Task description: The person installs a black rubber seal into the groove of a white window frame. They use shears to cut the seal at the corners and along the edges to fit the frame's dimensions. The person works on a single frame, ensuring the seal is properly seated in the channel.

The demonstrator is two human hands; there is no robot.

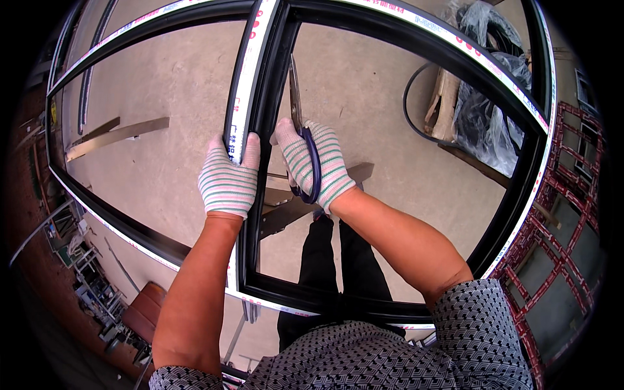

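A large black window frame (246,84), its faces covered with white printed protective film, spreads out in front of me. My left hand (229,182), in a white knit glove with green stripes, is closed over the frame's middle bar, thumb on the right side and fingers on the left. Just right of that bar, my right hand (328,159), gloved alike, grips scissors (314,166) by their dark blue handles. Their long metal blades point away from me, close beside the black inner edge of the bar. How far apart the blades are is hard to make out.
Through the frame's openings show the concrete floor (383,84), metal trestle pieces (120,136) and my legs. Clear plastic wrapping (484,120) and black coiled material lie at the far right. Red-wrapped frames (552,240) stand at the right. A brown seat (142,312) sits lower left.
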